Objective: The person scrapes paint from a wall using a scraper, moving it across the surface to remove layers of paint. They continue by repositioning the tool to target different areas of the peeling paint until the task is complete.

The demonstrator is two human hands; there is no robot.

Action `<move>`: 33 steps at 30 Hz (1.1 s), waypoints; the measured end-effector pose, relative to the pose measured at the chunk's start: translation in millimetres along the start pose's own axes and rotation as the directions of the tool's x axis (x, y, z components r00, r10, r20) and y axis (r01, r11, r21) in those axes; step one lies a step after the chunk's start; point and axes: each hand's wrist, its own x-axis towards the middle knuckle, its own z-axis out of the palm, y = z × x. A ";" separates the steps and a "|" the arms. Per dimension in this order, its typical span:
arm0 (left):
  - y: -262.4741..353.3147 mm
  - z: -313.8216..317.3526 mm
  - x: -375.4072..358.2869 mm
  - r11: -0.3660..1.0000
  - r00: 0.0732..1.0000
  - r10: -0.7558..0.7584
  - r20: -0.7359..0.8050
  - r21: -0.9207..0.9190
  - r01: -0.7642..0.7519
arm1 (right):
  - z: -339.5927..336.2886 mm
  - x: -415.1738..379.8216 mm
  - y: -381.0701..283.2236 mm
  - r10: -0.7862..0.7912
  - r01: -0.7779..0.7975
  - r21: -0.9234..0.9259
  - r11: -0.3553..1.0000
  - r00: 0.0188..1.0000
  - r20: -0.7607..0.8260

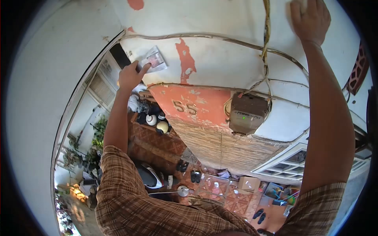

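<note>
My left hand (131,76) is raised against the upper wall, its fingers closed at the lower left edge of a clear plastic packet (156,59) with a greyish and pinkish content. The packet lies close to the white paint, beside a patch of bare red. At the upper right, my right hand (312,23) rests near the white wall (224,19), fingers reaching up and apart; their tips are partly cut off by the frame edge. No object shows in it.
A brown meter box (249,114) with a green light hangs below twisted cables (266,47). Nearby are a red panel (189,100) marked 55 and a bamboo screen (220,141). Far below are helmets (162,126), a motorcycle (149,175), sandals (258,214) and a cardboard box (249,183).
</note>
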 end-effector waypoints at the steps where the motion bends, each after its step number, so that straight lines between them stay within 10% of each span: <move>1: -2.4 7.5 4.2 0.998 1.000 0.015 -0.008 -0.053 -0.015 | -0.6 1.4 0.4 0.011 -0.011 0.008 1.000 1.000 0.005; 9: 138.2 -11.1 9.5 0.990 0.988 0.116 -0.101 -0.063 -0.123 | -1.0 0.7 0.1 0.007 -0.007 0.018 1.000 1.000 -0.012; 33: 102.3 -3.3 -11.6 0.998 0.999 -0.024 -0.033 -0.065 0.022 | -1.5 0.2 -4.1 0.005 -0.005 0.007 1.000 1.000 -0.002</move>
